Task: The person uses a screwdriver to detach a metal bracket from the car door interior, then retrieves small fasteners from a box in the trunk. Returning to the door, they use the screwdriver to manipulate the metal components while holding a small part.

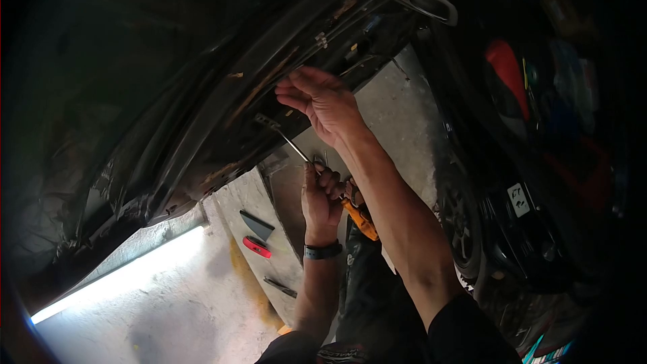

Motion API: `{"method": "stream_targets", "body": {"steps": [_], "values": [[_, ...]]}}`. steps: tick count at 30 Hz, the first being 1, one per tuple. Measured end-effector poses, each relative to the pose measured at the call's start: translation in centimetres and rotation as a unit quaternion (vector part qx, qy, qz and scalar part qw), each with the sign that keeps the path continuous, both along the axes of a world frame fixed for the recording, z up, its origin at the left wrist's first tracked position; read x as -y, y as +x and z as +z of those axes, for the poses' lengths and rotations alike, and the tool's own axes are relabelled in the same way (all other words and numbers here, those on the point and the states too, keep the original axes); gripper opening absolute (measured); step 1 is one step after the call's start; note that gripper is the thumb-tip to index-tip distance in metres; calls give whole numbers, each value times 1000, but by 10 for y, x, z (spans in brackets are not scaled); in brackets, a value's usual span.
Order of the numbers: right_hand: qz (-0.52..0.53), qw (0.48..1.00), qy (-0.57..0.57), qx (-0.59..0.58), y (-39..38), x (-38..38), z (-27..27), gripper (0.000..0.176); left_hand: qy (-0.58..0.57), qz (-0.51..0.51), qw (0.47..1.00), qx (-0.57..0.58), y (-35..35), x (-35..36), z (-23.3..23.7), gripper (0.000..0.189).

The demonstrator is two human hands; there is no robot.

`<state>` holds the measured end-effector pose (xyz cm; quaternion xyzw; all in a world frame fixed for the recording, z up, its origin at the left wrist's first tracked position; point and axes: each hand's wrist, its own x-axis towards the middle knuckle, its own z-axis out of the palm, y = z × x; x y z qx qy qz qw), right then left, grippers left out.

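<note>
My left hand (322, 195), with a dark band at the wrist, is closed around a tool with a thin metal shaft (294, 145). The shaft's tip reaches a small dark slotted piece (267, 121) at the lower edge of a dark vehicle body panel (222, 104). An orange handle (360, 220) shows below the fingers, roughly in line with the shaft. Higher up, my right hand (323, 102) is open, its fingers loosely bent and slightly blurred. Its fingertips overlap the panel's edge in this view, and nothing shows between them.
A bright tube light (121, 273) shines at lower left. On a pale board (273, 256) lie a dark wedge-shaped piece (257, 224), a red-and-black item (257, 247) and a slim dark tool (280, 288). A grey oval ring (450, 11) is at upper right. A dark car wheel (461, 232) stands at right.
</note>
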<state>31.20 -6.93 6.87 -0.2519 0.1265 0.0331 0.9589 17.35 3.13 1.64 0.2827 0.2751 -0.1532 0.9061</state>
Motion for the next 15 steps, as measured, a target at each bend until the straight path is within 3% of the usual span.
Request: {"method": "stream_targets", "body": {"steps": [15], "values": [[30,999,-20,36,3,10,-6,29,1,-4,1000,-1,-1,-1,4,29]]}}
